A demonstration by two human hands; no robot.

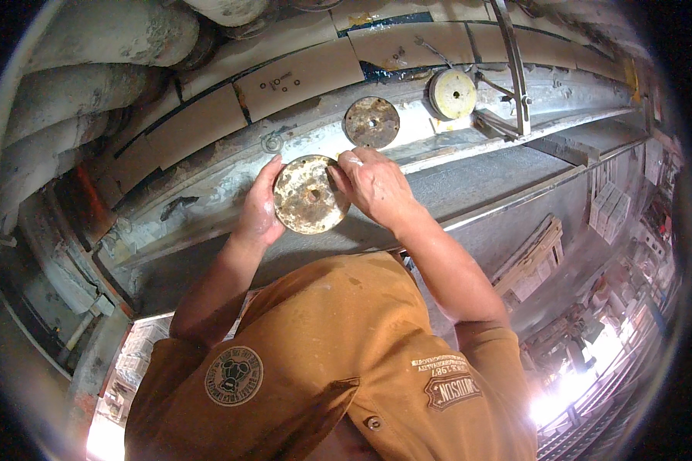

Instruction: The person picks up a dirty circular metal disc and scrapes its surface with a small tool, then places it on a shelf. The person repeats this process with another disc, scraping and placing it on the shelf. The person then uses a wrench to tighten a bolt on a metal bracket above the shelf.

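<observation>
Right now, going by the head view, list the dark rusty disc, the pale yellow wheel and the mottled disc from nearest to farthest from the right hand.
1. Mottled disc: touching the right hand, on its left.
2. Dark rusty disc: just beyond the hand.
3. Pale yellow wheel: farther off, beyond and to the right.

Fisheye distortion bows the ledge point(315, 136); frame corners are black. Glare whitens the ledge's middle. Beyond its near right corner, bright light erases detail.
</observation>
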